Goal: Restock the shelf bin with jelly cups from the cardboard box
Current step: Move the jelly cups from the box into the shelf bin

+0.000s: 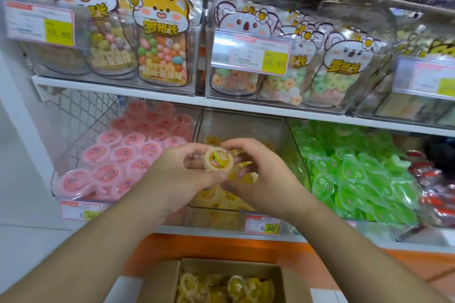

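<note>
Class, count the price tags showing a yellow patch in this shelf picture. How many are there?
5: two upper-shelf tags reading 16.80, one cropped far right, two lower-shelf tags. Others may be hidden.

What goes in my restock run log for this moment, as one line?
stage: placing | left hand and right hand: hold yellow jelly cup | over: middle shelf bin, part full | cardboard box: cups remain

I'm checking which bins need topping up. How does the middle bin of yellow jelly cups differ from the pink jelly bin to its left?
The yellow bin is sparsely filled, its cups lying low, with much bare clear wall showing; the pink bin is heaped high with cups. Both hands, left hand and right hand, hold yellow cups over the yellow bin; none reach the pink one. Both bins are clear plastic on the same shelf.
</note>
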`<act>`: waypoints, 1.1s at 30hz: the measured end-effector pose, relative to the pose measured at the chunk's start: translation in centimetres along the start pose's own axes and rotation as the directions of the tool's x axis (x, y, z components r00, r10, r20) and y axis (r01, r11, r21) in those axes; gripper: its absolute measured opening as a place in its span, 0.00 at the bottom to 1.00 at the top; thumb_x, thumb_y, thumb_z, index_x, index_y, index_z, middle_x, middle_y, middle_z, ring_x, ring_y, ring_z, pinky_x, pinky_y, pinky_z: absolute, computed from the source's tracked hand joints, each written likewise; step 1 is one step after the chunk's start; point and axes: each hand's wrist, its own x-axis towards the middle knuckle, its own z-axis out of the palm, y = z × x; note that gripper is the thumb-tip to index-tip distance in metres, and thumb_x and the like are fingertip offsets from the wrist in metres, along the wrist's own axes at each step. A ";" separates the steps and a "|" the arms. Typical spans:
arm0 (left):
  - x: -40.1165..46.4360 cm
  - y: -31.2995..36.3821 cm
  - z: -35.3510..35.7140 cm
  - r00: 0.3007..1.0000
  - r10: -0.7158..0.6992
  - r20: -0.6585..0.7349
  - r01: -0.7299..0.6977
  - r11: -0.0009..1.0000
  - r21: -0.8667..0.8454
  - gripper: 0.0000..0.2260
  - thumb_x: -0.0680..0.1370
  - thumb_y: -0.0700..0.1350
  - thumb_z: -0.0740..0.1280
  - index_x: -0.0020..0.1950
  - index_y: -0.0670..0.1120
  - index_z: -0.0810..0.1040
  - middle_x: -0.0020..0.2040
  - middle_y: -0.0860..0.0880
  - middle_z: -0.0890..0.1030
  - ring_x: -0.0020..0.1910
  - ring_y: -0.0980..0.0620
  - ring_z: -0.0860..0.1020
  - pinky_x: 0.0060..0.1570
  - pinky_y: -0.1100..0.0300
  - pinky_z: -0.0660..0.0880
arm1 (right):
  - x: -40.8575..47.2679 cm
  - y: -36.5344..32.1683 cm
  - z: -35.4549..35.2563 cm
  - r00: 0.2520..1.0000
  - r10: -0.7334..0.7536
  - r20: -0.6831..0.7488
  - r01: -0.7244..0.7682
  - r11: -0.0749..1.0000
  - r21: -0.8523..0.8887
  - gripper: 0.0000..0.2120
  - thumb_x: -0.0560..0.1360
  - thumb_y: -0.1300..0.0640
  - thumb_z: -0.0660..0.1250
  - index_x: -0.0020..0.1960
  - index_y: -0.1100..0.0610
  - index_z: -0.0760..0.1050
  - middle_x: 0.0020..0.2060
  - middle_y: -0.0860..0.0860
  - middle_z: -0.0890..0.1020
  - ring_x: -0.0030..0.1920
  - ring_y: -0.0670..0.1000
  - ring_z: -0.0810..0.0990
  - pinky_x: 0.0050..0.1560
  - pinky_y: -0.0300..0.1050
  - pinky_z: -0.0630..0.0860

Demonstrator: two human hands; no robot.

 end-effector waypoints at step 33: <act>1.2 -4.3 -0.7 0.961 0.254 0.106 -0.211 0.433 0.876 0.33 0.82 0.60 0.62 0.84 0.55 0.53 0.84 0.59 0.46 0.82 0.59 0.46 0.80 0.52 0.44 | 3.0 7.8 2.5 0.909 0.417 0.005 -0.382 0.837 -0.391 0.17 0.74 0.56 0.75 0.61 0.46 0.78 0.57 0.51 0.81 0.53 0.52 0.81 0.52 0.47 0.81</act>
